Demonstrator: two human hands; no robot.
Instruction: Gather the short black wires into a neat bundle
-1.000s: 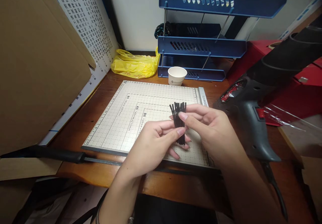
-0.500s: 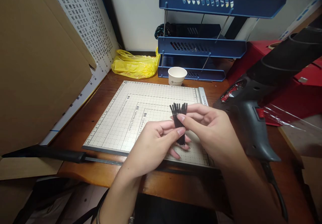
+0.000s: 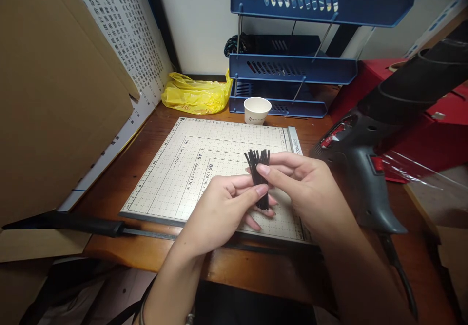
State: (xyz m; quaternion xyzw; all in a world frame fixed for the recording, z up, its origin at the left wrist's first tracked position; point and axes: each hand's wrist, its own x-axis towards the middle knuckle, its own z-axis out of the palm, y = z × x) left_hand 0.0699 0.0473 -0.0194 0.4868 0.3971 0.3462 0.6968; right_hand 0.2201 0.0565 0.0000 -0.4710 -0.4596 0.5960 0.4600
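A bundle of thin black strips (image 3: 260, 171) stands roughly upright between my two hands, its upper ends fanned apart. My left hand (image 3: 228, 203) pinches the lower part between thumb and fingers. Higher up, my right hand (image 3: 305, 179) grips the same bundle from the right, thumb across its front. Both hands are above a cream paper-trimmer board (image 3: 161, 174) printed with a grid and size marks. The trimmer's black-handled arm (image 3: 95, 223) lies along the near edge at the left.
Behind the board stand a white paper cup (image 3: 257, 111), a yellow plastic bag (image 3: 197, 93) and blue stacked trays (image 3: 292, 69). At the right are a dark heat gun (image 3: 373, 169) and a red box (image 3: 413, 135). Cardboard (image 3: 54, 96) rises at the left.
The strips' upper ends have shifted very slightly left within my grip. Both hands keep hold of the bundle, almost unmoved.
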